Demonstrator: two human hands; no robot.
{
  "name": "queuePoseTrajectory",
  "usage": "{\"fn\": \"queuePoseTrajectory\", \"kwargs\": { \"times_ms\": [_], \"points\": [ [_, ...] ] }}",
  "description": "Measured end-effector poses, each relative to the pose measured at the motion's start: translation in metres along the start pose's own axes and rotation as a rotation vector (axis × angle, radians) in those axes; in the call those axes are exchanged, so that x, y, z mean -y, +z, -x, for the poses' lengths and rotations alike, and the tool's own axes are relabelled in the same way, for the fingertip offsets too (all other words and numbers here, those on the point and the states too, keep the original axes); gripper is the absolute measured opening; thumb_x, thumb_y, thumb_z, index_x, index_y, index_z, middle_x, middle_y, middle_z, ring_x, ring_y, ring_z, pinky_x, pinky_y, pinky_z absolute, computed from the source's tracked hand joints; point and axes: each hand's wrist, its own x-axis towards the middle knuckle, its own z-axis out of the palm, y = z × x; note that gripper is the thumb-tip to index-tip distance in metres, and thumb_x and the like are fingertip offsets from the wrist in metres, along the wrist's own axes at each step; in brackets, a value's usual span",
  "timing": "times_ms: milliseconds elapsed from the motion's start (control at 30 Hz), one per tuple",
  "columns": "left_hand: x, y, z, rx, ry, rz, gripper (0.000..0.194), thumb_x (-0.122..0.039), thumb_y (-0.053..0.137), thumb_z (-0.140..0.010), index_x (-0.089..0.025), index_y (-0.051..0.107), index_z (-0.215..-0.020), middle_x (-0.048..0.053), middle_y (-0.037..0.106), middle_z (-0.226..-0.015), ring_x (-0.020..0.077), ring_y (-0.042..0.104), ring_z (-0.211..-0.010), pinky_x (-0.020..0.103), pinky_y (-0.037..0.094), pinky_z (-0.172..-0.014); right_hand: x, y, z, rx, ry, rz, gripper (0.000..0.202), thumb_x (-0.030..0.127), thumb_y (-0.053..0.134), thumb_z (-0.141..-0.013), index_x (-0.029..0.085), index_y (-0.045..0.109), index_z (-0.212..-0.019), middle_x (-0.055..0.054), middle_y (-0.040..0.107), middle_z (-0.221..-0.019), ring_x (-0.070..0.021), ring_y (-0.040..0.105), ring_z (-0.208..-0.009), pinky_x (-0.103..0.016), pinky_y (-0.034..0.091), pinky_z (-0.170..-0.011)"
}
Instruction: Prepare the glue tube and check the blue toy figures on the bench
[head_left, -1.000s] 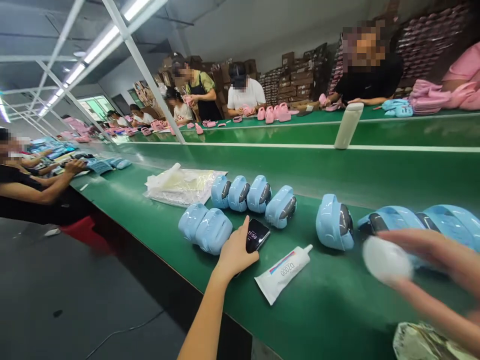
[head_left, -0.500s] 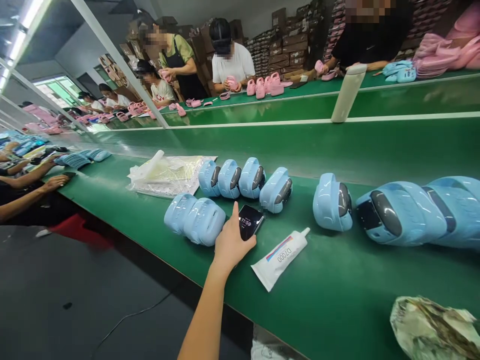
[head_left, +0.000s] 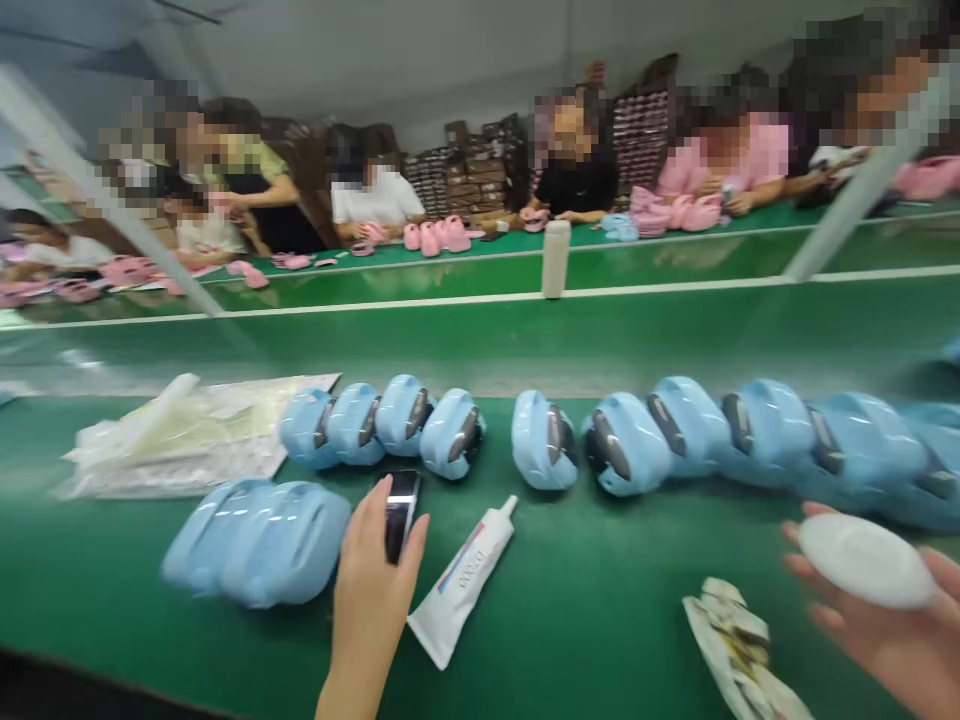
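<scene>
My left hand (head_left: 371, 590) rests on a black phone (head_left: 402, 510) lying on the green belt (head_left: 585, 600), thumb and fingers along its sides. Just right of it lies a white glue tube (head_left: 461, 585). At the lower right my right hand (head_left: 892, 630) holds a white oval piece (head_left: 862, 560) in its fingers. A row of light blue shoes (head_left: 637, 440) runs across the belt beyond both hands, and two more blue shoes (head_left: 259, 540) sit left of my left hand.
A clear plastic bag pile (head_left: 180, 435) lies at the left. Crumpled foil wrapping (head_left: 739, 645) sits near the front edge by my right hand. A white bottle (head_left: 556, 258) stands on the divider; several people handle pink shoes (head_left: 435, 236) across the line.
The view swung right and blurred. My right hand, out of frame half a second ago, is back at the lower right with the white piece. My left hand stays on the phone.
</scene>
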Motion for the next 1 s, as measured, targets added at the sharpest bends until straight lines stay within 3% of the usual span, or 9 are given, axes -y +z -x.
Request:
{"fn": "queuePoseTrajectory", "kwargs": {
  "times_ms": [67,167,267,333,433,567,733,933,1000],
  "points": [
    [-0.028,-0.005,0.010,-0.102,0.105,0.072,0.023,-0.036,0.052,-0.087,-0.019,0.059,-0.100,0.005,0.062,-0.099,0.0157,0.058,-0.095,0.029,0.046,-0.090,0.011,-0.001,0.005,-0.035,-0.018,-0.072,0.053,0.055,0.071,-0.061,0.023,0.061,-0.102,-0.010,0.058,-0.109,-0.0262,0.061,-0.079,-0.027,0.053,-0.049],
    [-0.072,-0.002,0.026,-0.028,0.250,0.268,0.004,-0.024,0.057,-0.084,-0.022,0.059,-0.081,-0.002,0.062,-0.082,0.0082,0.059,-0.078,0.017,0.047,-0.079,0.009,-0.015,0.005,0.010,-0.237,0.139,0.056,0.054,0.077,-0.063,0.021,0.060,-0.105,-0.007,0.058,-0.095,-0.0181,0.056,-0.081,-0.016,0.047,-0.052],
    [-0.107,0.017,0.040,0.269,0.347,0.514,0.009,-0.021,0.056,-0.085,-0.023,0.063,-0.080,-0.005,0.065,-0.080,0.0053,0.061,-0.074,0.012,0.048,-0.073,-0.008,-0.032,0.012,-0.016,-0.201,0.190,0.055,0.053,0.075,-0.067,0.018,0.058,-0.105,-0.009,0.056,-0.110,-0.0154,0.055,-0.079,-0.015,0.044,-0.050],
    [-0.124,0.034,0.047,0.502,0.316,0.639,0.018,-0.021,0.050,-0.087,-0.021,0.066,-0.078,-0.004,0.066,-0.079,0.0052,0.063,-0.074,0.011,0.049,-0.070,-0.015,-0.037,0.023,0.027,-0.142,0.156,0.046,0.051,0.064,-0.078,0.016,0.055,-0.107,-0.011,0.055,-0.113,-0.0163,0.056,-0.079,-0.018,0.045,-0.052],
    [-0.139,0.055,0.054,0.810,0.127,0.754,0.031,-0.029,0.041,-0.091,-0.017,0.067,-0.079,0.002,0.066,-0.083,0.0090,0.063,-0.076,0.016,0.051,-0.069,-0.013,-0.033,0.041,0.092,-0.059,0.037,0.036,0.043,0.047,-0.089,0.015,0.055,-0.111,-0.012,0.055,-0.111,-0.0178,0.055,-0.081,-0.022,0.046,-0.056],
    [-0.148,0.070,0.056,1.116,-0.105,0.693,0.039,-0.040,0.040,-0.088,-0.018,0.062,-0.110,0.007,0.062,-0.107,0.0144,0.061,-0.086,0.025,0.051,-0.071,-0.008,-0.023,0.050,0.218,0.025,0.062,0.037,0.047,0.043,-0.091,0.015,0.059,-0.103,-0.009,0.054,-0.093,-0.0153,0.050,-0.071,-0.020,0.039,-0.049],
    [-0.151,0.075,0.059,1.129,-0.117,0.668,0.041,-0.035,0.040,-0.086,-0.018,0.057,-0.120,0.009,0.057,-0.117,0.0151,0.058,-0.090,0.025,0.048,-0.069,-0.015,-0.020,0.036,0.246,-0.048,0.295,0.043,0.051,0.052,-0.084,0.014,0.050,-0.106,-0.007,0.055,-0.089,-0.0124,0.051,-0.068,-0.016,0.035,-0.045],
    [-0.150,0.077,0.065,0.968,-0.267,0.706,0.026,-0.035,0.051,-0.078,-0.012,0.062,-0.080,0.006,0.060,-0.079,0.0103,0.052,-0.064,0.021,0.042,-0.058,-0.028,-0.039,0.019,0.029,-0.258,0.450,0.046,0.057,0.051,-0.081,0.017,0.047,-0.102,-0.010,0.058,-0.102,-0.0168,0.054,-0.078,-0.021,0.042,-0.054],
    [-0.149,0.075,0.065,0.912,-0.304,0.745,0.026,-0.036,0.051,-0.078,-0.012,0.061,-0.078,0.004,0.059,-0.075,0.0091,0.051,-0.060,0.021,0.041,-0.059,-0.035,-0.045,0.013,-0.025,-0.336,0.566,0.051,0.062,0.054,-0.078,0.019,0.051,-0.103,-0.008,0.059,-0.104,-0.0198,0.055,-0.083,-0.025,0.044,-0.061]
  ]
}}
